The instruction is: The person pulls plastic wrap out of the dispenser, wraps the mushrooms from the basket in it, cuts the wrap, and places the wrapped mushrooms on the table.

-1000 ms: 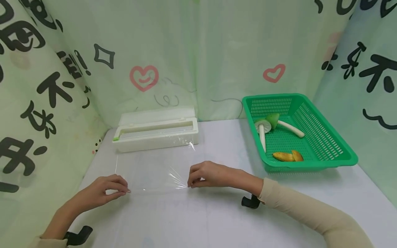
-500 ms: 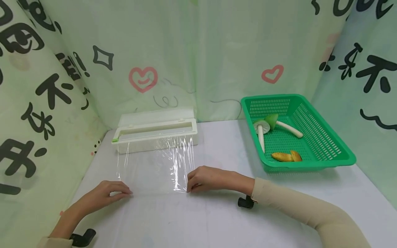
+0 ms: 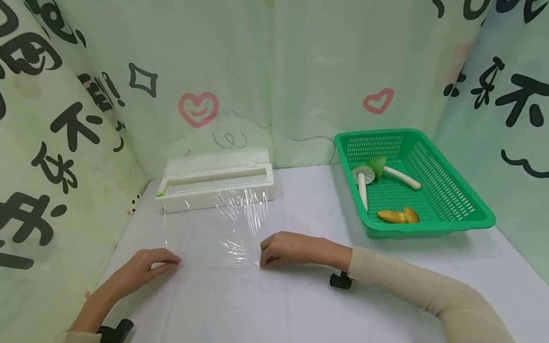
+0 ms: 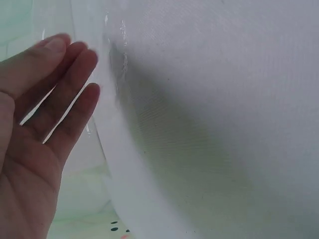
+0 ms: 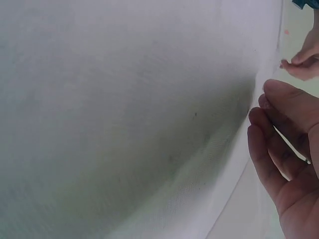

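Observation:
A sheet of clear cling film (image 3: 238, 233) runs from the front of a white cling film dispenser (image 3: 218, 197) toward the near side of the table. My right hand (image 3: 283, 250) pinches its near right corner between thumb and fingers, where bright creases fan out. At the near left corner, my left hand (image 3: 147, 269) pinches the film with thumb against forefinger. Thumb and forefinger of the left hand (image 4: 50, 94) meet at the tips in the left wrist view, beside shiny film. The right wrist view has the right hand (image 5: 289, 144) with its thumb bent to the fingertips.
The dispenser's white lid (image 3: 218, 159) stands open behind it, with a green slider (image 3: 160, 193) at its left end. A green basket (image 3: 429, 228) at the right holds two green-capped mushrooms (image 3: 363, 178) and a yellow-brown mushroom (image 3: 396, 216). Printed curtains enclose the white table (image 3: 326, 309).
Both hands have drawn slightly nearer, and the film shows more bright creases in front of the dispenser. Over the last half second the hands have barely moved.

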Tool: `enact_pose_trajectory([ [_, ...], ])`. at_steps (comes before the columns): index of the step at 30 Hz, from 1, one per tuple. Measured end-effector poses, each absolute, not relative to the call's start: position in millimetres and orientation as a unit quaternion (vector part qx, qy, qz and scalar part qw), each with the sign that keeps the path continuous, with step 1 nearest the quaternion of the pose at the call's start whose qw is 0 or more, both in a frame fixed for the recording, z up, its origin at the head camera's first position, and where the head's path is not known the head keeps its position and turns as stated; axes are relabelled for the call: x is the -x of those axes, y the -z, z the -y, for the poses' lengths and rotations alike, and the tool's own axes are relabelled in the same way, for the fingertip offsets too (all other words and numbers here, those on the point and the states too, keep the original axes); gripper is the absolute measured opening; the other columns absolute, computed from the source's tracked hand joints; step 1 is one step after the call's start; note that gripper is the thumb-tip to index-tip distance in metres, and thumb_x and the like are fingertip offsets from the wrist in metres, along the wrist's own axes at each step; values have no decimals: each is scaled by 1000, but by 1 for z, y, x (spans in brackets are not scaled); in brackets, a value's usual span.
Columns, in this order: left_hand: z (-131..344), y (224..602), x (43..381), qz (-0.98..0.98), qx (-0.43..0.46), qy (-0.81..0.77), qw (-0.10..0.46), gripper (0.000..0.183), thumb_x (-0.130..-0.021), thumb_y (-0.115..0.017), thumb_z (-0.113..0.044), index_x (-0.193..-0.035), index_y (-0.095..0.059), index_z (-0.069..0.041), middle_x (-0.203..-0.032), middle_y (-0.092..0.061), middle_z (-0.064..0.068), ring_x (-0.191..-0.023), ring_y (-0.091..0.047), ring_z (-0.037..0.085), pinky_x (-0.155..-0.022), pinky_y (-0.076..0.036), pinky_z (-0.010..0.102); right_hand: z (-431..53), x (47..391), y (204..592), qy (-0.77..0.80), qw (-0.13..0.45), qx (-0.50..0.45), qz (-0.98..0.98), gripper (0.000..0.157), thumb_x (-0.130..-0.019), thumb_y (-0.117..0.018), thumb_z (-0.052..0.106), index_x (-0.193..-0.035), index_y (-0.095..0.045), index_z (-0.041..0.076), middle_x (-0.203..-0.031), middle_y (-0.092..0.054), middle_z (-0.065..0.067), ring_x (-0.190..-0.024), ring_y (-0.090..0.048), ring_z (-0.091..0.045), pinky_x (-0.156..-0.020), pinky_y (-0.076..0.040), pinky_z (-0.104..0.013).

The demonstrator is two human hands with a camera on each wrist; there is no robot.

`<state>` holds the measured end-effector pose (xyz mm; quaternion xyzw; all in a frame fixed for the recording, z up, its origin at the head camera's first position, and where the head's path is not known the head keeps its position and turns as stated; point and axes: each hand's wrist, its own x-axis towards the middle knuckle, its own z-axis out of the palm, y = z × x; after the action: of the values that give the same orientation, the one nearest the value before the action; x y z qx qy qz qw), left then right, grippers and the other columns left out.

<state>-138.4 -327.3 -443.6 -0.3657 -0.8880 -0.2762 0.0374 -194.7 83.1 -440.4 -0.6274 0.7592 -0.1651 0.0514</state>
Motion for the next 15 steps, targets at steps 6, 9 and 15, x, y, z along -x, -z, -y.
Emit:
enact_pose_trajectory([
  [6, 326, 442, 140, 916, 282, 229, 168, 42, -71, -85, 9, -107, -76, -9, -103, -74, 2, -92, -69, 15, -84, -49, 9, -81, 193, 442, 146, 37, 635, -757, 10, -92, -76, 10, -98, -82, 16, -87, -67, 7, -83, -65, 2, -78, -45, -4],
  [9, 330, 443, 143, 926, 250, 230, 165, 50, -73, -88, -2, -120, -71, -8, -119, -69, 10, -110, -61, 29, -95, -45, 21, -81, 193, 442, 138, 37, 633, -761, 11, -93, -75, 9, -98, -81, 17, -87, -67, 8, -82, -64, 2, -77, -45, -4],
  [15, 339, 452, 153, 944, 195, 264, 22, 69, -83, -85, -21, -140, -53, 2, -143, -51, 26, -131, -42, 50, -102, -35, 67, -82, 191, 439, 92, 42, 627, -773, 13, -95, -71, 9, -100, -78, 18, -91, -67, 9, -82, -62, 1, -75, -46, -7],
])
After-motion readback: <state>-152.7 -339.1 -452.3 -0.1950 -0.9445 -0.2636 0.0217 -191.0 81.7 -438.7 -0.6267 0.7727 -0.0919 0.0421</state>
